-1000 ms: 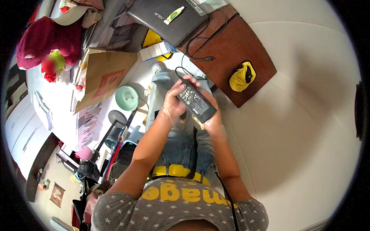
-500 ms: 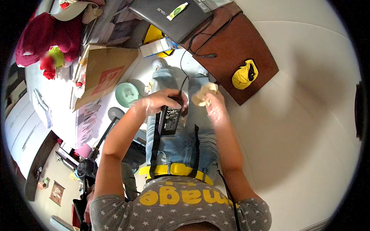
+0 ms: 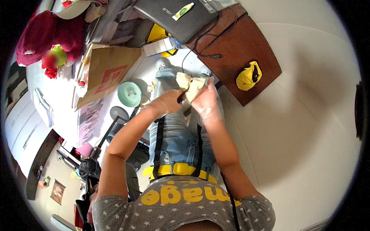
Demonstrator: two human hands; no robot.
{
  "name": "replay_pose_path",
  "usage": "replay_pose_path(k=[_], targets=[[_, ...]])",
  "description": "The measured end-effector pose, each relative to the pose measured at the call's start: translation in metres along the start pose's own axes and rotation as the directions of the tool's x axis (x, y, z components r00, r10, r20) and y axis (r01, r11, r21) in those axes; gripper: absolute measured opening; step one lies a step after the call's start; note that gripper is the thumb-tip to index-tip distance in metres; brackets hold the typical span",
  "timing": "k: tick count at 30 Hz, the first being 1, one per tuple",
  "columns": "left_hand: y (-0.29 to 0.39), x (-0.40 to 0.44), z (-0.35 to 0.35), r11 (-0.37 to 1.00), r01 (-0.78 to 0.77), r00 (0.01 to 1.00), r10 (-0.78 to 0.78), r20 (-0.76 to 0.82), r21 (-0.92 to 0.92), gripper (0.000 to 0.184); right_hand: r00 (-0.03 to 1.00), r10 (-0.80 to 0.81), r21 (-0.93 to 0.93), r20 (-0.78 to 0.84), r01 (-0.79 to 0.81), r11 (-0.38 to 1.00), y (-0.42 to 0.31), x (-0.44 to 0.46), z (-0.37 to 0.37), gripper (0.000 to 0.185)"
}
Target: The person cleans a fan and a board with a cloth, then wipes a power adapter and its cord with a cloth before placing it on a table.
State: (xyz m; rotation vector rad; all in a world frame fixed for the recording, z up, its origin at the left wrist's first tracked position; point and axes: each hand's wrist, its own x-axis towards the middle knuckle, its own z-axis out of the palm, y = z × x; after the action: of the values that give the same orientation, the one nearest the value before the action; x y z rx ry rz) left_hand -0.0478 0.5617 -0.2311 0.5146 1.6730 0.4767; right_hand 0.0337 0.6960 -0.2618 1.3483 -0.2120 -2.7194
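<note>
In clear plastic gloves, both my hands are close together above my knees. My right hand (image 3: 206, 101) has its fingers around a crumpled cream cloth (image 3: 194, 89). Beside it, my left hand (image 3: 168, 102) is curled round the dark power adapter (image 3: 180, 98), most of which is hidden by the hand and the cloth. A thin black cable (image 3: 183, 63) runs up from behind the cloth towards the brown table.
A closed black laptop (image 3: 175, 17) bearing a yellow-green tube (image 3: 183, 12) lies on the brown table (image 3: 231, 42), with a yellow pouch (image 3: 249, 76). At left are a cardboard box (image 3: 110, 73), a green basin (image 3: 130, 94) and a black fan (image 3: 89, 167).
The cloth has moved left and down to meet the adapter, which is now mostly covered. My left hand has shifted right and up, and the hands are closer together.
</note>
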Motion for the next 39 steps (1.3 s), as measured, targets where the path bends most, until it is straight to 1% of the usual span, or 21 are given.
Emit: replay_pose_path(k=[5,7,8,9,11,15,17,18,19,21,23,27,29,30,31,33,35,36,37,38,39], targets=[[-0.009,-0.004,0.004,0.997,-0.061,0.998,0.062,-0.026,0.039,0.038,0.999,-0.046,-0.068,-0.016,0.045,0.997,0.01,0.021,-0.04,0.028],[-0.012,-0.004,0.009,0.993,-0.102,0.985,0.108,-0.133,0.054,0.035,0.987,-0.133,-0.214,-0.084,0.113,0.97,0.022,0.031,-0.047,0.026],[-0.011,-0.006,0.008,0.994,-0.1,0.985,0.107,-0.135,0.054,0.035,0.997,0.013,-0.285,-0.071,-0.033,0.958,0.018,0.029,-0.045,0.028],[-0.009,-0.008,0.007,0.996,-0.062,0.992,0.069,-0.104,0.07,0.034,0.989,-0.059,-0.429,-0.133,-0.004,0.903,0.025,0.033,-0.042,0.036],[-0.01,-0.009,0.01,0.996,-0.024,0.997,0.03,-0.073,0.087,0.033,0.932,-0.19,-0.751,-0.309,-0.116,0.65,0.033,0.028,-0.021,0.032],[-0.014,-0.012,0.02,0.996,-0.001,0.991,0.013,-0.135,0.092,0.031,0.892,-0.145,-0.639,-0.427,-0.185,0.746,0.038,0.031,0.007,0.038],[-0.015,-0.018,0.02,0.997,0.019,0.988,-0.007,-0.151,0.074,0.03,0.87,-0.263,-0.525,-0.418,0.005,0.851,0.027,0.045,0.004,0.031],[-0.018,-0.023,0.019,0.994,0.007,0.987,0.011,-0.163,0.112,0.029,0.902,-0.074,-0.28,-0.425,-0.054,0.958,0.012,0.058,-0.007,0.028],[-0.022,-0.028,0.019,0.989,-0.005,0.985,0.031,-0.172,0.151,0.028,0.907,-0.018,-0.106,-0.42,-0.03,0.994,0.0,0.073,-0.015,0.028],[-0.036,-0.036,0.015,0.987,-0.016,0.978,0.048,-0.201,0.158,0.027,0.913,0.003,-0.117,-0.408,-0.055,0.992,-0.02,0.092,-0.02,0.031],[-0.058,-0.044,0.016,0.986,-0.026,0.971,0.064,-0.231,0.165,0.027,0.881,-0.25,-0.236,-0.4,0.165,0.958,-0.04,0.105,-0.012,0.034],[-0.118,-0.049,0.022,0.98,0.096,0.969,-0.053,-0.243,0.173,0.026,0.933,-0.194,-0.425,-0.303,0.05,0.904,-0.085,0.121,-0.001,0.035],[-0.142,-0.051,0.023,0.976,0.113,0.948,-0.05,-0.315,0.186,0.025,0.933,-0.206,-0.342,-0.296,0.098,0.935,-0.1,0.122,0.013,0.036],[-0.146,-0.052,0.018,0.967,0.175,0.958,-0.124,-0.258,0.187,0.029,0.923,-0.238,-0.357,-0.301,0.122,0.926,-0.107,0.12,0.023,0.037],[-0.149,-0.052,0.013,0.968,0.172,0.958,-0.121,-0.259,0.185,0.029,0.922,-0.284,-0.352,-0.264,0.182,0.918,-0.11,0.114,0.029,0.016],[-0.158,-0.052,-0.001,0.976,0.202,0.969,-0.188,-0.157,0.076,0.035,0.945,-0.282,-0.403,-0.165,0.197,0.894,-0.125,0.123,0.021,0.016],[-0.167,-0.05,-0.015,0.986,0.161,0.975,-0.151,-0.166,0.049,0.037,0.92,-0.355,-0.451,-0.164,0.25,0.857,-0.126,0.123,0.024,0.017],[-0.158,-0.052,-0.028,0.923,0.184,0.967,-0.232,-0.108,-0.339,0.042,0.89,-0.424,-0.496,-0.165,0.297,0.816,-0.122,0.119,0.03,0.019],[-0.154,-0.052,-0.038,0.714,0.199,0.958,-0.285,-0.019,-0.672,0.048,0.889,-0.428,-0.497,-0.164,0.3,0.814,-0.115,0.115,0.034,0.019],[-0.172,-0.045,-0.037,0.403,0.134,0.978,-0.2,0.056,-0.905,0.056,0.865,-0.477,-0.52,-0.158,0.338,0.784,-0.104,0.111,0.038,0.022],[-0.157,-0.045,-0.041,0.146,-0.036,0.989,-0.134,-0.056,-0.989,0.056,0.837,-0.525,-0.541,-0.153,0.374,0.753,-0.098,0.107,0.04,0.025]])
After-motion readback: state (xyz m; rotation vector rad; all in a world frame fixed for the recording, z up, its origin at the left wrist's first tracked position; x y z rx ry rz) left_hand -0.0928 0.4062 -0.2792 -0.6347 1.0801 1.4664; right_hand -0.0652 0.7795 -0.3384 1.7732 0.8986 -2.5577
